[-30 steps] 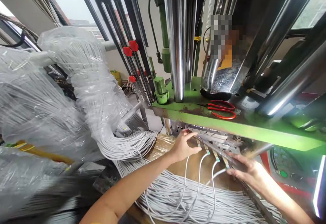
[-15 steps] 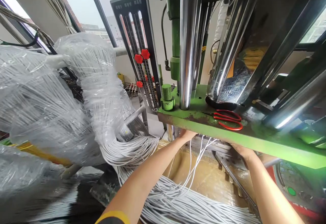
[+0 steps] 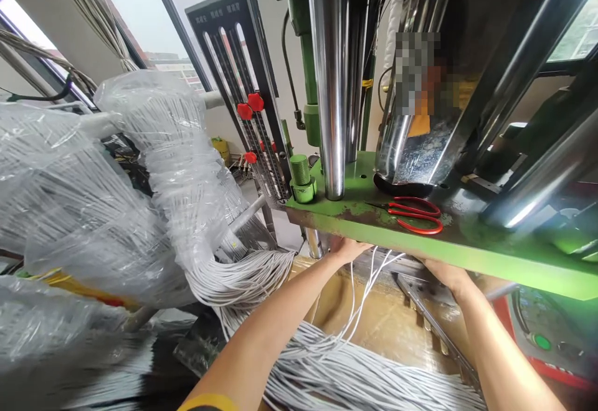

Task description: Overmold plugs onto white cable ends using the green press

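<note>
Both arms reach under the green machine plate (image 3: 467, 255). My left hand (image 3: 349, 248) shows only its back near the plate's lower edge; its fingers are hidden beneath. My right hand (image 3: 441, 272) is likewise half covered, its fingers out of sight. Between the hands, several loose white cables (image 3: 360, 305) run down from under the plate. They join a thick bundle of grey-white cables (image 3: 346, 367) lying across a brown surface (image 3: 385, 321). What the fingers touch, if anything, cannot be made out.
Red-handled scissors (image 3: 415, 215) lie on top of the plate, beside shiny steel columns (image 3: 334, 87). At left stand plastic-wrapped cable bundles (image 3: 168, 149). A slotted black panel with red knobs (image 3: 250, 106) rises behind. A green button (image 3: 542, 342) sits on a box at right.
The view has shifted slightly, so the machine and panel sit a little further left. Both hands stay under the plate, with the loose cables still between them.
</note>
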A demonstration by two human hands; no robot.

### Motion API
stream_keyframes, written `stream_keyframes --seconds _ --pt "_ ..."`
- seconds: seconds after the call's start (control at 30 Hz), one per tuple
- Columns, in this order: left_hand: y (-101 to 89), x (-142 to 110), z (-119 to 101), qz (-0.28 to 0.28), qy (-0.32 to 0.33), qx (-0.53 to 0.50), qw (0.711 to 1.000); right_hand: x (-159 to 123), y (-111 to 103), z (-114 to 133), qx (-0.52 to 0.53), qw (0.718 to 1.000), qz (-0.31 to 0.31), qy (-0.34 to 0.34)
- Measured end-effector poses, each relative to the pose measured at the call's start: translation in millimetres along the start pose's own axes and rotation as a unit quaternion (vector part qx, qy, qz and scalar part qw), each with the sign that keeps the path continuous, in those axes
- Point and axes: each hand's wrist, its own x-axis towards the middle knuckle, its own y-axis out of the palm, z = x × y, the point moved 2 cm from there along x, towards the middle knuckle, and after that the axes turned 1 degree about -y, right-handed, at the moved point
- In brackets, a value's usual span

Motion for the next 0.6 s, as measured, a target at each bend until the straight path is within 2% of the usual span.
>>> stream_keyframes --seconds 0.13,0.27,0.47,0.6 --pt "-9.3 -0.7 -0.8 -0.001 0.006 0.031 0.999 -0.1 2.1 6.8 -0.033 0.999 0.009 -0.011" --pt "-12.0 -14.7 -15.8 -0.007 0.025 0.069 0.997 -5.8 6.6 10.5 -0.073 0.997 0.014 -0.023" --pt "9.3 -53.4 -44.3 0.003 0.074 0.126 0.989 -20.0 14.2 30.0 -0.138 0.987 0.040 -0.070" --pt "20.0 -55.4 -50.4 0.030 0.103 0.135 0.985 -21.3 13.7 38.9 -0.166 0.980 0.051 -0.098"
